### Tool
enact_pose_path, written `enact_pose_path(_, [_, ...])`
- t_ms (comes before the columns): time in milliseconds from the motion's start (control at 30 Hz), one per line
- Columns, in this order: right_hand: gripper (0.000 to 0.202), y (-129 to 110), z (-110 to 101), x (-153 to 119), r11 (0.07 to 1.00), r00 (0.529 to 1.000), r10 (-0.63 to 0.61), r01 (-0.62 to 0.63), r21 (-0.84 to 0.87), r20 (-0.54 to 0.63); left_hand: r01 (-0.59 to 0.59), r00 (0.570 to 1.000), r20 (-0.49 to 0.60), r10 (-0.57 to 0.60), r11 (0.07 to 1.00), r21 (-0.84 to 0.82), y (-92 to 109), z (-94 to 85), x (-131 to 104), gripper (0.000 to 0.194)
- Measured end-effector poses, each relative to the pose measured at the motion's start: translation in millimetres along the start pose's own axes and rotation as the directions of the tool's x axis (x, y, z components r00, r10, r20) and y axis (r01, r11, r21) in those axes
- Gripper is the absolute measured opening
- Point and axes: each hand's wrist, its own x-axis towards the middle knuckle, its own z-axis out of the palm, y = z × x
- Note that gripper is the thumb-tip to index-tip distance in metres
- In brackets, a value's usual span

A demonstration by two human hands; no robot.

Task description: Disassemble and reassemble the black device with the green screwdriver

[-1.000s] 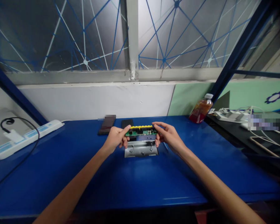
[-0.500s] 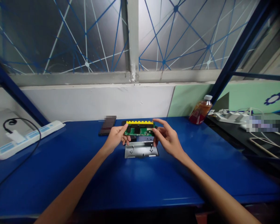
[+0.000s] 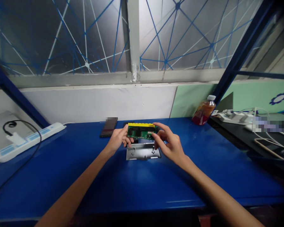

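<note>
A green circuit board (image 3: 142, 133) with a yellow row of connectors (image 3: 141, 125) along its far edge is held up above the blue table. My left hand (image 3: 117, 140) grips the board's left end, thumb at its upper corner and the other fingers curled below. At the right end is my right hand (image 3: 169, 142), its index fingertip at the yellow strip and its thumb against the board's face. Just under and nearer than the board lies an open metal casing (image 3: 143, 152), silvery inside. Dark parts behind the board are mostly hidden.
A black phone-like slab (image 3: 109, 127) lies left of the board. A white power strip (image 3: 29, 142) with a black cable is at the far left. On the right, a bottle of reddish drink (image 3: 204, 111) stands near chargers and white cables (image 3: 241, 119) on a dark surface.
My right index finger has bent down onto the board's yellow strip, and my right thumb has shifted slightly left and down across the board. My left hand keeps its hold.
</note>
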Motion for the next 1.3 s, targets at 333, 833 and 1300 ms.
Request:
enact_pose_path(333, [0.033,2,-6,7,0.966,0.974,0.216,-0.203,0.161,-0.069,-0.182,0.983,0.006,0.184,0.974,-0.136,13,-0.1,-10,0.047])
enact_pose_path(833, [0.03,20,-3,10,0.89,0.916,0.4,-0.386,0.242,-0.008,-0.283,0.959,0.037,0.281,0.956,0.074,28,9.9,-27,0.047])
enact_pose_path(1300, [0.034,15,-5,11,0.901,0.938,0.344,-0.317,0.296,-0.045,-0.188,0.973,-0.127,0.191,0.982,0.035,29,14.2,-21,0.038])
